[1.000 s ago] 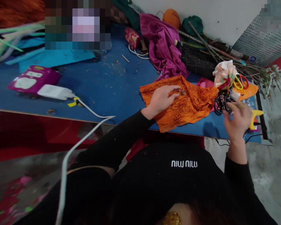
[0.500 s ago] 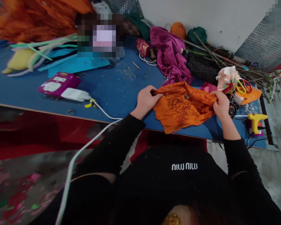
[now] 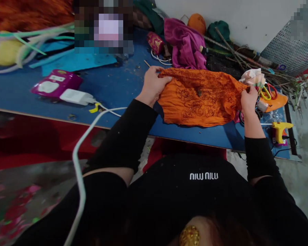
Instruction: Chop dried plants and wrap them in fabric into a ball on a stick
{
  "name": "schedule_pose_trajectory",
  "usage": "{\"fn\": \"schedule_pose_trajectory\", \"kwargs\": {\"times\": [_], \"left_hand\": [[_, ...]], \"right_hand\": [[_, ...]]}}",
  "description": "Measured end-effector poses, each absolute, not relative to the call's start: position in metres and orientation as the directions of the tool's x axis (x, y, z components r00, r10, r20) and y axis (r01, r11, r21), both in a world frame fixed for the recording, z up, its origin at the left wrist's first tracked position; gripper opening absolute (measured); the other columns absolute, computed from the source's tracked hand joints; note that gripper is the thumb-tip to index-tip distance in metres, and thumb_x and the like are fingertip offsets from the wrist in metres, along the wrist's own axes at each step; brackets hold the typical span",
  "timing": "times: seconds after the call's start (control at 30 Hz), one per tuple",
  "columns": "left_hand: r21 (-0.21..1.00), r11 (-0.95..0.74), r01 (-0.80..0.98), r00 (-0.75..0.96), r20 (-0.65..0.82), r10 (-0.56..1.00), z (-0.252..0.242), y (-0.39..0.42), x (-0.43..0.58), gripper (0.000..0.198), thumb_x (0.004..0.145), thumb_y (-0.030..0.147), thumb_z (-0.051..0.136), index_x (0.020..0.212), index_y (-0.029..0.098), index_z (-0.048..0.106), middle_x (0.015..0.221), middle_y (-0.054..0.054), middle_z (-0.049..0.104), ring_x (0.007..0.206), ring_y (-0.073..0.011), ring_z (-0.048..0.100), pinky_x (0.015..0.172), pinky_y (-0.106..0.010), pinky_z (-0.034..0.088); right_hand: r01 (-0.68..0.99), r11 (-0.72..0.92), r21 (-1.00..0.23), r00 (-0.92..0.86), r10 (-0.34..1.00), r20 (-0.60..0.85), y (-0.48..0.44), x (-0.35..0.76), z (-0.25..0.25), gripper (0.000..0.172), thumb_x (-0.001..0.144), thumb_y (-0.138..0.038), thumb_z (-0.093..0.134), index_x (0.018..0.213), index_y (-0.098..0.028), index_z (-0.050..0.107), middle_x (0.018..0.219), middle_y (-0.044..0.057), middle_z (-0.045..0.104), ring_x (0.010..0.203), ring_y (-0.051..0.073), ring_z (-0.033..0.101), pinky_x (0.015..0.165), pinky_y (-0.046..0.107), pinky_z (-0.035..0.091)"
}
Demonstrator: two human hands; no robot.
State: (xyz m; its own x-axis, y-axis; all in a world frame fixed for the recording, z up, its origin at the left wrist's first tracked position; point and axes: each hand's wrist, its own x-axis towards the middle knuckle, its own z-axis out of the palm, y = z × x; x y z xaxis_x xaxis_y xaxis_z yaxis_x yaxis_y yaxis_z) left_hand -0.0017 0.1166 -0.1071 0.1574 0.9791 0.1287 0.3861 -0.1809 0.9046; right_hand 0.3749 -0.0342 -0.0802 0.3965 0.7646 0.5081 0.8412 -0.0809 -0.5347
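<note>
An orange cloth point(image 3: 197, 99) with dark swirling line patterns is stretched between my hands above the blue table point(image 3: 128, 82). My left hand point(image 3: 153, 85) pinches its upper left corner, thumb on top. At the other end, my right hand point(image 3: 248, 98) is closed on the right edge. A small dark spot or ornament sits near the middle of the cloth. Just behind the cloth lies a magenta cloth point(image 3: 186, 44). Scissors with red and yellow handles point(image 3: 268, 92) lie close to my right hand.
A yellow glue gun point(image 3: 279, 131) stands at the table's right end. On the left are a purple power socket point(image 3: 58, 83) with a white plug and cable point(image 3: 79, 157), which crosses my left arm's side. Dry twigs point(image 3: 279, 77) fill the back right; blue sheets point(image 3: 79, 61) lie back left.
My hands have moved apart and away from my body, drawing the orange cloth wider and flatter. It now covers more of the things behind it. The view has shifted slightly.
</note>
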Motion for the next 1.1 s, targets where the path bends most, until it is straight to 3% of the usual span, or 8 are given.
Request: {"fn": "schedule_pose_trajectory", "kwargs": {"times": [0.1,0.23,0.33,0.47,0.67,0.77,0.9,1.1], "left_hand": [[0.834,-0.208,0.512,0.133,0.162,0.978,-0.104,0.094,-0.014,0.063,0.088,0.044,0.077,0.134,0.009,0.053,0.134,-0.010,0.068,0.130,-0.0273,0.060,0.107,-0.042,0.051],[0.708,-0.350,0.614,0.189,0.298,0.936,-0.100,0.022,-0.038,0.056,0.089,0.058,0.071,0.133,0.024,0.063,0.138,-0.010,0.069,0.136,-0.0319,0.061,0.111,-0.047,0.051],[0.640,-0.456,0.618,0.295,0.349,0.890,-0.098,-0.029,-0.049,0.035,0.096,0.051,0.065,0.122,0.028,0.070,0.132,-0.010,0.074,0.130,-0.0313,0.066,0.116,-0.050,0.049],[0.571,-0.629,0.528,0.578,0.301,0.758,-0.101,-0.057,-0.041,0.036,0.090,0.055,0.072,0.111,0.027,0.076,0.129,-0.011,0.077,0.125,-0.0358,0.068,0.112,-0.053,0.051],[0.611,-0.542,0.577,0.544,0.207,0.813,-0.102,-0.029,-0.026,0.028,0.097,0.039,0.053,0.094,0.026,0.077,0.105,-0.010,0.080,0.107,-0.0330,0.073,0.099,-0.049,0.054],[0.693,-0.437,0.574,0.505,0.121,0.855,-0.098,-0.008,-0.026,0.023,0.092,0.038,0.058,0.085,0.025,0.075,0.084,-0.007,0.077,0.084,-0.0276,0.071,0.084,-0.039,0.055],[0.755,-0.387,0.529,0.488,0.102,0.867,-0.094,0.008,-0.025,0.020,0.087,0.036,0.060,0.079,0.024,0.075,0.072,-0.004,0.074,0.075,-0.0240,0.068,0.078,-0.035,0.052],[0.757,-0.378,0.533,0.456,0.118,0.882,-0.088,0.001,-0.029,0.021,0.088,0.029,0.057,0.093,0.023,0.077,0.092,-0.005,0.080,0.087,-0.0247,0.072,0.087,-0.036,0.055]], "right_hand": [[0.873,-0.250,-0.419,0.467,0.673,0.573,-0.063,0.349,-0.065,0.049,0.093,-0.029,0.056,0.138,-0.012,0.053,0.130,0.026,0.064,0.119,0.037,0.063,0.101,0.055,0.051],[0.943,-0.276,-0.186,0.328,0.680,0.655,-0.123,0.315,-0.059,0.062,0.098,-0.035,0.056,0.154,-0.012,0.044,0.141,0.028,0.057,0.130,0.041,0.060,0.102,0.055,0.052],[0.992,-0.116,-0.043,0.120,0.811,0.572,-0.155,0.307,-0.066,0.050,0.099,-0.035,0.056,0.147,-0.018,0.055,0.138,0.023,0.062,0.130,0.038,0.061,0.106,0.055,0.051],[0.974,0.212,0.080,-0.225,0.945,0.236,-0.165,0.310,-0.070,0.043,0.095,-0.018,0.056,0.136,-0.023,0.066,0.147,0.015,0.063,0.144,0.032,0.053,0.119,0.054,0.042],[0.968,0.248,-0.045,-0.235,0.952,0.197,-0.134,0.324,-0.070,0.023,0.101,-0.025,0.052,0.103,-0.025,0.074,0.124,0.008,0.076,0.138,0.028,0.058,0.120,0.050,0.039],[0.967,0.196,-0.163,-0.157,0.961,0.226,-0.116,0.333,-0.074,0.024,0.103,-0.029,0.047,0.095,-0.024,0.069,0.105,0.010,0.077,0.112,0.027,0.067,0.101,0.044,0.050],[0.976,0.122,-0.183,-0.088,0.979,0.184,-0.102,0.341,-0.074,0.024,0.100,-0.031,0.047,0.083,-0.025,0.062,0.082,0.008,0.071,0.082,0.027,0.063,0.080,0.038,0.048],[0.972,0.102,-0.210,-0.042,0.961,0.272,-0.116,0.341,-0.070,0.020,0.096,-0.027,0.053,0.104,-0.022,0.070,0.104,0.011,0.077,0.101,0.029,0.068,0.092,0.042,0.050]]}}
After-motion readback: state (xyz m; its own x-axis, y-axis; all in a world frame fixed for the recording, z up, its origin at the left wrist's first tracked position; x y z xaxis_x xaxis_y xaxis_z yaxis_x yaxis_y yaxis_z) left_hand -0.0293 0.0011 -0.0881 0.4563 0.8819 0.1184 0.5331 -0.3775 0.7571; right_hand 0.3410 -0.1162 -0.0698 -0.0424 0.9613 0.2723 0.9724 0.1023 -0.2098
